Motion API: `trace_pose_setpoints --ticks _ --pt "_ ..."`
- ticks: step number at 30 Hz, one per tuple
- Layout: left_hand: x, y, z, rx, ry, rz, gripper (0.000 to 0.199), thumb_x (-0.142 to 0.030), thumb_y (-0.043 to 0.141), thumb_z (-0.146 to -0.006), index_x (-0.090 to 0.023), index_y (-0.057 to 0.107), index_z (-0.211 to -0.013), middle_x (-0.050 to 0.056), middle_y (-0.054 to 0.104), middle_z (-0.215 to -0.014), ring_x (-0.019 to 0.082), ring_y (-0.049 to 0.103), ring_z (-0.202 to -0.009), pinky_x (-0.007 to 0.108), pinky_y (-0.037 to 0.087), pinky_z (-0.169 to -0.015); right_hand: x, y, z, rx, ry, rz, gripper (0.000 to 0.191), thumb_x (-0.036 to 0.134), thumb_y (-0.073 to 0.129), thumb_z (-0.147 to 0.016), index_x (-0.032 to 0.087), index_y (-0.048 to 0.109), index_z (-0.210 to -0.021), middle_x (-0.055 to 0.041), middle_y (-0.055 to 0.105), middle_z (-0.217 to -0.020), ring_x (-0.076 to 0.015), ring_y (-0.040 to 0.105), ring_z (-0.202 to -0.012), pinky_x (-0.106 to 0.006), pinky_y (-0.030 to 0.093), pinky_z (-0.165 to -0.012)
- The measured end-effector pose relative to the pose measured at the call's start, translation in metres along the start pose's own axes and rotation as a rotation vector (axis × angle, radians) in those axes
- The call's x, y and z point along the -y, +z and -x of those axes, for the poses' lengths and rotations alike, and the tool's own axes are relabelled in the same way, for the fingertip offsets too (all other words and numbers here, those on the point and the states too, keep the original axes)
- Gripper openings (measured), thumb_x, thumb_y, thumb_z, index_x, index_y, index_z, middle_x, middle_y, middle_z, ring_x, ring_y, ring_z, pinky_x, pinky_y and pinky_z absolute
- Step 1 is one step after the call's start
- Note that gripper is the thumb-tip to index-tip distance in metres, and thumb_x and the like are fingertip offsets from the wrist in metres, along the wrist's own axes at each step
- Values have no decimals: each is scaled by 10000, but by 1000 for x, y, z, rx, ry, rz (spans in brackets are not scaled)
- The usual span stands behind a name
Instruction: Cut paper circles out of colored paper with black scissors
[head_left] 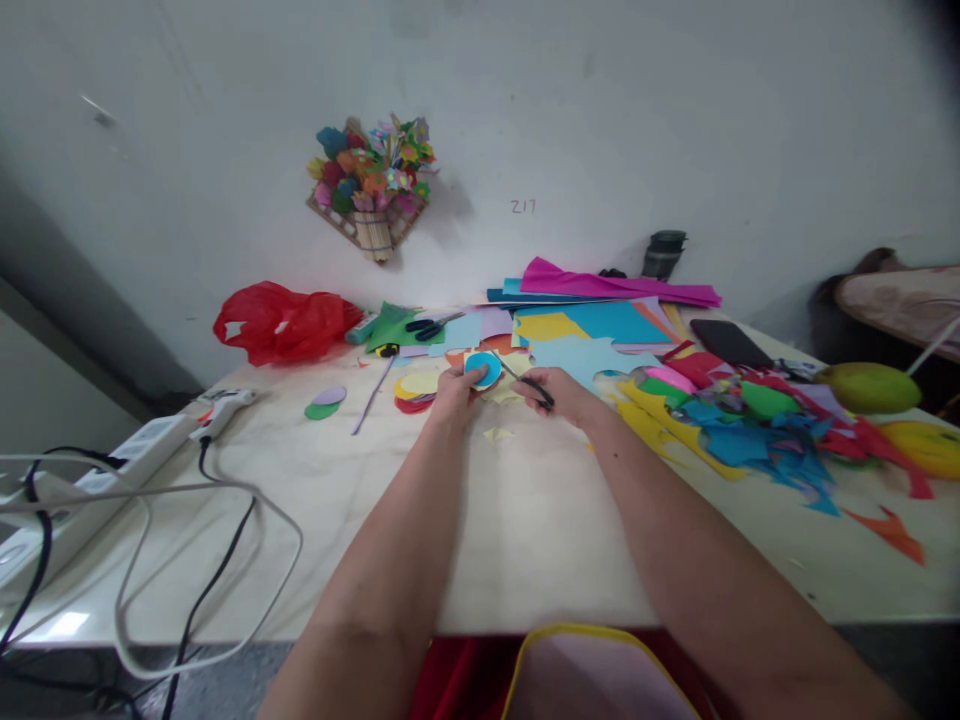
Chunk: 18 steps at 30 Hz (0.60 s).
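Observation:
My left hand (455,392) pinches a blue paper circle (484,370) with pale paper showing around its edge. Just to its right, my right hand (559,393) is closed around the dark handles of a pair of scissors (537,390). The blades point up and left toward the circle; whether they touch the paper I cannot tell. Pale yellow paper scraps (497,434) lie on the table below the hands. To the left of my left hand rests a pile of yellow and red paper circles (416,388). A purple circle (330,395) overlaps a green one (322,411) farther left.
Paper offcuts (772,430) heap up on the right, near a phone (729,343) and a green mango (866,387). Coloured sheets (592,325) lie behind my hands. A second pair of scissors (433,327), a red plastic bag (285,325) and a power strip (127,460) are leftward.

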<state>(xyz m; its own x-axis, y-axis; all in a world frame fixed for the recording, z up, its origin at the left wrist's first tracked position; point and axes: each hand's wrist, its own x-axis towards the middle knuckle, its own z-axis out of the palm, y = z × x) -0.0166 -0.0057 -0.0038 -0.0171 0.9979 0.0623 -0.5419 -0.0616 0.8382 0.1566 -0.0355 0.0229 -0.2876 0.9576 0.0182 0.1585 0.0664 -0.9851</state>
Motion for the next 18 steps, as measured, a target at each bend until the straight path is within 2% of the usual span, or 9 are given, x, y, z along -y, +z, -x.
trace_pose_setpoints --ticks 18 --pt "0 -1 1 -22 6 15 262 -158 830 -526 -98 695 -743 82 717 -745 275 712 -863 452 570 -892 -4 -1 -2 30 -33 2 230 302 666 -678 185 500 -568 42 445 -441 -70 369 -375 -228 268 -380"
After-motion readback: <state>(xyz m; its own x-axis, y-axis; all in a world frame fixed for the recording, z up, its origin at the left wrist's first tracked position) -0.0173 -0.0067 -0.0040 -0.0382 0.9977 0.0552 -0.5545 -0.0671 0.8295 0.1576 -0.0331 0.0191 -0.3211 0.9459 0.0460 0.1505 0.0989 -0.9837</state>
